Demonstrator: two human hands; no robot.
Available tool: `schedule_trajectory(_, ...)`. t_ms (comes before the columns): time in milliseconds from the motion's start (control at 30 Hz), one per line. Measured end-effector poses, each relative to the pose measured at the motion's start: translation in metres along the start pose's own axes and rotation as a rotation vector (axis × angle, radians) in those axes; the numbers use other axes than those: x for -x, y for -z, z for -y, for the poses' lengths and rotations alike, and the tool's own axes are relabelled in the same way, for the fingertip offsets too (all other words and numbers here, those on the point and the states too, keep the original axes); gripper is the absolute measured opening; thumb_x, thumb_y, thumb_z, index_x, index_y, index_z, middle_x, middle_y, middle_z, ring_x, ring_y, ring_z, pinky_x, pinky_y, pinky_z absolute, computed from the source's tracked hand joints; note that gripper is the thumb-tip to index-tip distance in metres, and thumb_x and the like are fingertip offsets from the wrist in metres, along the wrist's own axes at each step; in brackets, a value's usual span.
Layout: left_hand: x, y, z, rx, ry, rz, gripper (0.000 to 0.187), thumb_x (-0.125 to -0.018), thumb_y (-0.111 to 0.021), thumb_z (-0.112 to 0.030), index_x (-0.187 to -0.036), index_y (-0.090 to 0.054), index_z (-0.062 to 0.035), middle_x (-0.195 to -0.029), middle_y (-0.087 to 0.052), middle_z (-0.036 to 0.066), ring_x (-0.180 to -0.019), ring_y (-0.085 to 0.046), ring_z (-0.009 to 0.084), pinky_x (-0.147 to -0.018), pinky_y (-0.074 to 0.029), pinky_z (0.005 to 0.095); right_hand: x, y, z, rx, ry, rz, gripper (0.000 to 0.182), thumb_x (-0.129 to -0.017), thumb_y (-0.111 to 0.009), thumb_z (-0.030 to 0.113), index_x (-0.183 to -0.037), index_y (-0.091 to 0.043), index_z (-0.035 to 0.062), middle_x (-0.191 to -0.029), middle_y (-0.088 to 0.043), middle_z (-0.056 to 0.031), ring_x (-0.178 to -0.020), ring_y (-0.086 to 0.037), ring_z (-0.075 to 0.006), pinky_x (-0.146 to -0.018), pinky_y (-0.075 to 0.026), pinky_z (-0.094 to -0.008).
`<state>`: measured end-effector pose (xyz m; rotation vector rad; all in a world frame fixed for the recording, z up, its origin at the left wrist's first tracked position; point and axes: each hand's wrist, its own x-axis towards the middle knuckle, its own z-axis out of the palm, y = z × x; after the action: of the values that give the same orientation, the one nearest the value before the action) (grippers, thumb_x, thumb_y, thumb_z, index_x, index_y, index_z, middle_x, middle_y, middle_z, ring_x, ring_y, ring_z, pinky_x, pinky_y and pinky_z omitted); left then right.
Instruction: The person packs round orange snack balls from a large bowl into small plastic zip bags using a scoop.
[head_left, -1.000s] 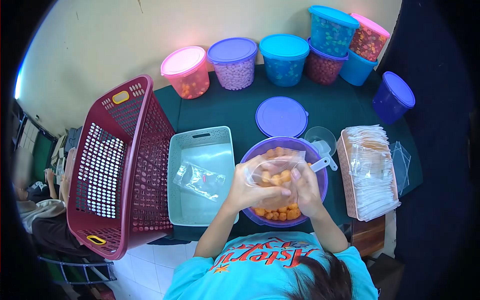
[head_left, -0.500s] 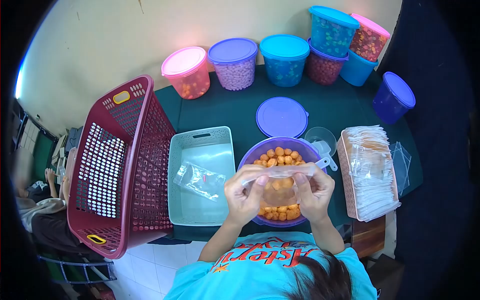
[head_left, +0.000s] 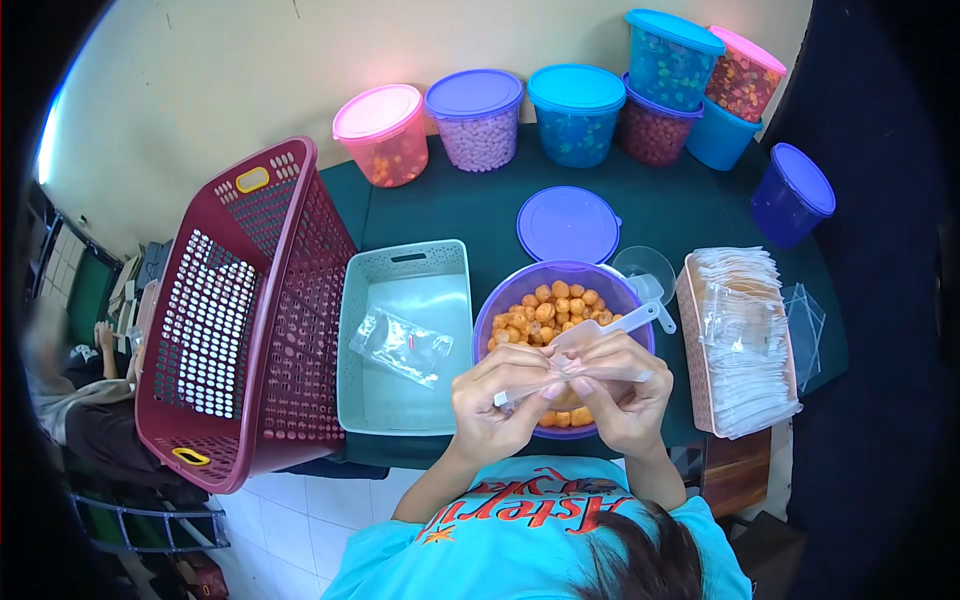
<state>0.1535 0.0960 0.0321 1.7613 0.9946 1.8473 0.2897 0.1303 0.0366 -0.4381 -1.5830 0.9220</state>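
Note:
A clear plastic bag (head_left: 525, 380) is pinched between my left hand (head_left: 497, 402) and my right hand (head_left: 628, 397), its upper edge gathered where the thumbs meet. Both hands are closed on it, over the near side of a purple tub (head_left: 485, 318). Round orange snack balls (head_left: 545, 302) fill the tub. A white scoop (head_left: 612, 326) lies across them, its handle pointing to the upper right and its lower end partly hidden by my fingers. What the bag contains is hard to see behind my hands.
Left of the tub is a pale green basket (head_left: 400, 415) holding a sealed plastic packet (head_left: 402, 346), beside a large maroon crate (head_left: 300, 330). On the right stands a pink basket (head_left: 700, 370) of plastic bags. A purple lid (head_left: 568, 225) and several lidded tubs (head_left: 472, 125) sit behind. A person (head_left: 95, 400) is at far left.
My hands have come closer together, and the bag's upper edge, stretched between them before, is now bunched at the thumbs. More of the scoop shows. The view has shifted slightly.

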Motion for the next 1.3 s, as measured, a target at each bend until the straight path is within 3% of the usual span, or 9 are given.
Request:
schedule_trajectory(233, 0.006, 0.008, -0.019, 0.063, 0.072, 0.061, 0.008, -0.066, -0.062, 0.003, -0.074, -0.059, 0.0026, -0.073, -0.059, 0.014, -0.069, -0.058, 0.0211, -0.073, -0.049, 0.0409, 0.009, -0.005, 0.014, -0.013, -0.007, 0.012, 0.019, -0.062, -0.068, -0.003, -0.079, -0.062, 0.0023, -0.076, -0.06, -0.0088, -0.073, -0.057, -0.0173, -0.065, -0.045, -0.026)
schedule_trajectory(400, 0.004, 0.013, -0.031, -0.032, -0.083, 0.119, 0.013, -0.063, -0.063, 0.004, -0.076, -0.06, 0.0019, -0.075, -0.06, 0.014, -0.072, -0.059, 0.0231, -0.075, -0.048, 0.0438, 0.01, -0.009, 0.021, 0.02, 0.087, 0.035, 0.02, -0.062, -0.069, -0.003, -0.08, -0.061, 0.0017, -0.077, -0.059, -0.0089, -0.074, -0.057, -0.0181, -0.068, -0.047, -0.0288)
schedule_trajectory(500, -0.005, 0.017, -0.051, 0.027, -0.096, 0.18, 0.017, -0.062, -0.065, 0.004, -0.077, -0.061, 0.0009, -0.076, -0.061, 0.013, -0.073, -0.06, 0.0239, -0.077, -0.047, 0.0448, 0.009, -0.015, 0.027, 0.005, 0.168, -0.058, 0.015, -0.07, -0.067, 0.009, -0.076, -0.055, 0.0018, -0.074, -0.054, -0.009, -0.07, -0.053, -0.0171, -0.073, -0.047, -0.0355)
schedule_trajectory(633, 0.001, 0.024, -0.054, -0.062, -0.124, 0.104, 0.017, -0.062, -0.067, 0.002, -0.078, -0.062, 0.0, -0.078, -0.062, 0.013, -0.075, -0.061, 0.0245, -0.079, -0.046, 0.0444, 0.005, -0.022, 0.031, -0.041, 0.213, -0.034, 0.021, -0.063, -0.07, 0.0, -0.08, -0.059, 0.0022, -0.075, -0.058, -0.0092, -0.071, -0.057, -0.0187, -0.071, -0.047, -0.0349)
schedule_trajectory(700, 0.001, 0.038, -0.058, -0.076, -0.118, 0.093, 0.017, -0.062, -0.067, 0.002, -0.078, -0.062, -0.0003, -0.078, -0.062, 0.012, -0.075, -0.061, 0.0242, -0.079, -0.046, 0.0441, 0.0, -0.022, 0.036, 0.014, 0.199, 0.116, 0.018, -0.065, -0.068, 0.001, -0.082, -0.061, 0.0027, -0.076, -0.06, -0.0085, -0.07, -0.057, -0.0183, -0.071, -0.046, -0.0344)
schedule_trajectory(900, 0.021, 0.102, -0.085, -0.236, -0.073, -0.079, 0.012, -0.059, -0.071, -0.007, -0.068, -0.063, -0.0032, -0.065, -0.061, 0.008, -0.062, -0.062, 0.0209, -0.078, -0.046, 0.0424, -0.007, -0.05, 0.052, -0.053, 0.135, 0.272, 0.015, -0.066, -0.064, 0.0, -0.08, -0.063, 0.0032, -0.078, -0.062, -0.0067, -0.069, -0.057, -0.018, -0.069, -0.044, -0.0338)
schedule_trajectory(1000, 0.036, 0.126, -0.099, -0.246, -0.098, -0.104, 0.014, -0.059, -0.072, -0.011, -0.067, -0.063, -0.0027, -0.065, -0.062, 0.009, -0.063, -0.062, 0.0217, -0.077, -0.046, 0.0424, -0.011, -0.079, 0.053, -0.142, 0.157, 0.348, 0.015, -0.064, -0.063, -0.001, -0.078, -0.063, 0.0029, -0.076, -0.062, -0.0062, -0.067, -0.057, -0.0173, -0.068, -0.044, -0.0334)
schedule_trajectory(1033, 0.043, 0.138, -0.109, -0.215, -0.038, -0.009, 0.019, -0.061, -0.068, 0.0, -0.079, -0.064, -0.003, -0.078, -0.063, 0.009, -0.076, -0.063, 0.0206, -0.082, -0.044, 0.0404, -0.01, -0.089, 0.052, -0.183, 0.132, 0.354, 0.013, -0.064, -0.064, 0.0, -0.077, -0.062, 0.0027, -0.075, -0.061, -0.0064, -0.067, -0.056, -0.0173, -0.068, -0.044, -0.0336)
schedule_trajectory(1300, 0.072, 0.197, -0.128, -0.463, -0.058, -0.146, 0.015, -0.069, -0.064, -0.006, -0.084, -0.065, -0.0018, -0.082, -0.064, 0.008, -0.073, -0.061, 0.0193, -0.077, -0.044, 0.0339, -0.006, -0.159, 0.055, -0.274, 0.112, 0.517, 0.017, -0.059, -0.064, -0.003, -0.075, -0.062, 0.0039, -0.074, -0.061, -0.0055, -0.064, -0.054, -0.0164, -0.058, -0.041, -0.0262)
